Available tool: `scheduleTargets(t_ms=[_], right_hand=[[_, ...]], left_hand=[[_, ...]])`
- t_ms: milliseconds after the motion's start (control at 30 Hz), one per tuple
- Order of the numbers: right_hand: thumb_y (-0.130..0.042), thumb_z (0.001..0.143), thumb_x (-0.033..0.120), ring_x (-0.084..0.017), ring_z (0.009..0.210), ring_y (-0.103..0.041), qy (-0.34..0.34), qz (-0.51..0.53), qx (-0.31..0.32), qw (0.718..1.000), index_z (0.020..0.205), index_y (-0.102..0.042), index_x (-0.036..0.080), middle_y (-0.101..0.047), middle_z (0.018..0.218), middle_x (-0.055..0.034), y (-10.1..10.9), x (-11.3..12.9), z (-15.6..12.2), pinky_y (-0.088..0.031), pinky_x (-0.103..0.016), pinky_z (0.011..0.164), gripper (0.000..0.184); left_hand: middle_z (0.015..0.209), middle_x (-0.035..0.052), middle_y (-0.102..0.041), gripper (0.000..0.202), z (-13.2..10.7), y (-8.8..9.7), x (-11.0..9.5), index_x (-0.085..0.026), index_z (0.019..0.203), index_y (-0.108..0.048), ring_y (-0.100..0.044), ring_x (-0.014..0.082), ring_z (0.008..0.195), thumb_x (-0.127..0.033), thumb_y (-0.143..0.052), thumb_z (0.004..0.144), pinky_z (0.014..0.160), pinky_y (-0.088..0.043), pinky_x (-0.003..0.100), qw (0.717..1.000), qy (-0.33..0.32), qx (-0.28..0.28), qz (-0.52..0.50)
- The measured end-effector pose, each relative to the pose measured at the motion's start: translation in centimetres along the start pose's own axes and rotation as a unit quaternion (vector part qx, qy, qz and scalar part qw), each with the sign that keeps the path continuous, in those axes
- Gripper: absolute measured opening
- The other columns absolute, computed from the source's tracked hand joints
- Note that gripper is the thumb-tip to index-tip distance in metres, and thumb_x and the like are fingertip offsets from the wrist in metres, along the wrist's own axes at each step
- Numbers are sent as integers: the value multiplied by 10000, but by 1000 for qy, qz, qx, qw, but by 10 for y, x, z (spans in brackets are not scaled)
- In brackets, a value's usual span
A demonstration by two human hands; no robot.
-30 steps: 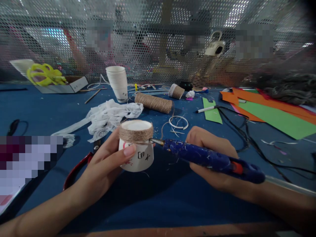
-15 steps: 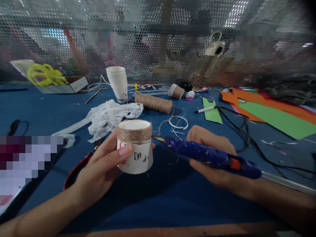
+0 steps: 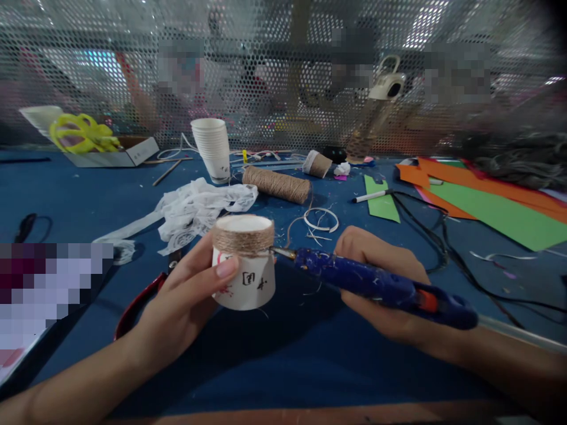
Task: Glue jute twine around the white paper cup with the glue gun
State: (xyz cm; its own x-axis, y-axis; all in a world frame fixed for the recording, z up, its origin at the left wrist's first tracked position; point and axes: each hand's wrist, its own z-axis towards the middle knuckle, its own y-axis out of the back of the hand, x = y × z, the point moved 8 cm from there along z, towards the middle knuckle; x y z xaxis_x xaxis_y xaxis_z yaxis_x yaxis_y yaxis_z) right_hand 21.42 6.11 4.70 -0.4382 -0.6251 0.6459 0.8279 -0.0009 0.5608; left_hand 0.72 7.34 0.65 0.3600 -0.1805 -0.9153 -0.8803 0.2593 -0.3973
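My left hand (image 3: 190,289) is closed around a white paper cup (image 3: 248,289) with dark writing, thumb on its front. Brown twine (image 3: 243,241) is wound round the upper part of the cup. My right hand (image 3: 381,260) grips a blue hot glue gun (image 3: 354,274), and a clear glue stick (image 3: 518,333) sticks out of its back end. The metal nozzle (image 3: 283,252) points left and meets the cup's right side at the lower edge of the twine; whether it touches cannot be told. A loose twine strand runs back toward the twine spool (image 3: 277,184).
White lace (image 3: 195,206) lies heaped behind my left hand, with red-handled scissors (image 3: 139,304) beside it. Stacked paper cups (image 3: 211,150) stand farther back. Coloured paper sheets (image 3: 500,206) and a black cord (image 3: 443,236) lie to the right. A perforated metal screen (image 3: 274,71) rises behind the table.
The glue gun's nozzle has shifted slightly down and left along the twine's lower edge, and its rear end has dipped. The cup has barely moved.
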Motion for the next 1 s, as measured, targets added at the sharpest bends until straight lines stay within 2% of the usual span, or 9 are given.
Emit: scheduleTargets(t_ms=[167, 233, 333, 400, 500, 633, 733, 833, 1000], right_hand=[[-634, 800, 65, -170, 618, -469, -12, 19, -13, 1000, 713, -405, 243, -488, 701, 9, 1, -3, -1, -364, -342, 566, 303], [-647, 828, 73, -164, 623, -498, -7, 46, -45, 998, 743, -479, 244, -514, 713, 17, 5, -3, -1, -406, -340, 584, 254], [-676, 897, 126, -159, 683, -598, -27, 58, -90, 994, 844, -603, 254, -624, 799, 19, 8, -9, -1, -492, -325, 641, 157], [-710, 923, 224, -175, 766, -675, -65, 66, -92, 991, 921, -682, 260, -710, 895, 1, 5, -17, 1, -545, -322, 686, 45], [-743, 917, 392, -214, 901, -740, -116, 116, -83, 983, 933, -751, 248, -779, 960, -28, -3, -28, 4, -598, -337, 783, 144], [-783, 883, 396, -223, 981, -755, -142, 177, -42, 973, 955, -753, 244, -799, 1018, -31, -15, -34, 5, -611, -327, 821, 171], [-814, 856, 311, -184, 881, -757, -155, 200, -9, 967, 865, -703, 249, -796, 1003, -1, -21, -34, 4, -602, -286, 739, 127], [-835, 838, 270, -141, 785, -739, -158, 234, 14, 959, 796, -622, 253, -786, 930, 40, -25, -32, 3, -589, -253, 701, 218], [-844, 833, 284, -136, 832, -718, -151, 251, 25, 956, 777, -588, 239, -759, 938, 33, -30, -34, 1, -578, -246, 743, 265]], left_hand=[[972, 19, -821, 409, 5, 5, 2, -297, 1168, -793, -733, 218, 917, -391, -847, 774, 740, -563, 211, 999, 28, -33, -7], [931, 10, -817, 350, 7, 7, 6, -291, 1108, -811, -725, 199, 873, -388, -848, 774, 742, -559, 204, 998, 39, -41, -2], [1047, 16, -814, 358, 7, 4, 11, -297, 1132, -796, -715, 208, 934, -384, -841, 788, 746, -543, 209, 998, 57, -23, 8], [1145, 19, -799, 393, 5, 0, 14, -309, 1180, -771, -706, 218, 989, -377, -837, 798, 758, -528, 215, 997, 74, -2, 15], [1139, 31, -799, 409, 2, -7, 18, -283, 1177, -762, -702, 227, 982, -383, -844, 789, 754, -511, 228, 994, 104, 13, 30], [1025, 14, -811, 474, 1, -11, 19, -274, 1195, -750, -692, 229, 985, -391, -871, 752, 746, -500, 224, 991, 127, -6, 41], [971, 6, -810, 459, 2, -12, 20, -273, 1178, -761, -683, 216, 970, -389, -877, 749, 757, -496, 218, 991, 124, -8, 39], [952, -9, -807, 431, 2, -11, 20, -281, 1150, -773, -676, 193, 940, -390, -882, 747, 763, -492, 208, 992, 121, -8, 33], [976, -1, -801, 401, 4, -9, 19, -274, 1146, -771, -680, 212, 981, -391, -861, 773, 777, -495, 225, 992, 114, -26, 52]])
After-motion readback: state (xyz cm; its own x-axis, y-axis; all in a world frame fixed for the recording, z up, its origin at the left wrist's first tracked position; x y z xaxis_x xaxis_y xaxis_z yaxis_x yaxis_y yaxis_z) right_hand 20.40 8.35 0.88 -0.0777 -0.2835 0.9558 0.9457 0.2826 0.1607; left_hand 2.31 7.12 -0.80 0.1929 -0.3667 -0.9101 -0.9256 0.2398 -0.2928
